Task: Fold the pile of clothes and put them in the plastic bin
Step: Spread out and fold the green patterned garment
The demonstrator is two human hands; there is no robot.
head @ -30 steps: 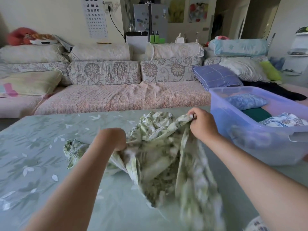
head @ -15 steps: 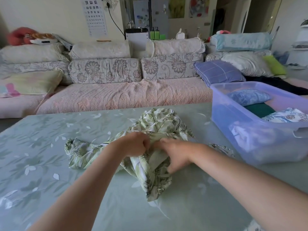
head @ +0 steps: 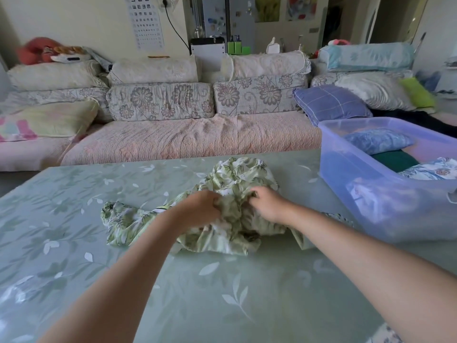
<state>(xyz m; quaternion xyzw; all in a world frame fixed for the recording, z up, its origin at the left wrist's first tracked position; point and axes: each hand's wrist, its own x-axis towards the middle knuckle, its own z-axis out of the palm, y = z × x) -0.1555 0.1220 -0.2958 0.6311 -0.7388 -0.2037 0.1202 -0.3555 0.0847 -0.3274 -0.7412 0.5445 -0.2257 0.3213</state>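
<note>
A: Starting at the left, a bare stretch of the tabletop (head: 61,231) is seen. A tail of the green leaf-print garment (head: 237,179) is trailed across it toward nine o'clock.

B: The rest is bunched at the centre, unfolded. Nothing has been laid flat, so the folding of this piece is judged to be at its very start.

A: Next, the left hand (head: 200,206) is noted. Its fingers are curled into the cloth and a fistful is gripped at the near side of the heap.

B: Just beside it, at its three o'clock, the right hand (head: 267,204) is clenched on another fold in the same way. The grips are set close together, likely so that a hem can be found and the fabric drawn apart.

A: The bulk is left humped at twelve o'clock of the knuckles, rested on the tabletop and not lifted.

B: Further right, at about two o'clock from the garment, the plastic bin (head: 371,194) is stood near. Whether the cloth touches it cannot be told. It is presumably kept within reach so that finished pieces can be dropped straight in.

A: Inside, a blue piece (head: 378,143), a dark green piece (head: 393,160) and a white floral piece (head: 432,170) are already stowed.

B: So part of the task is judged done. Spreading is called for first, and a fold could slip if the pull is uneven.
</note>
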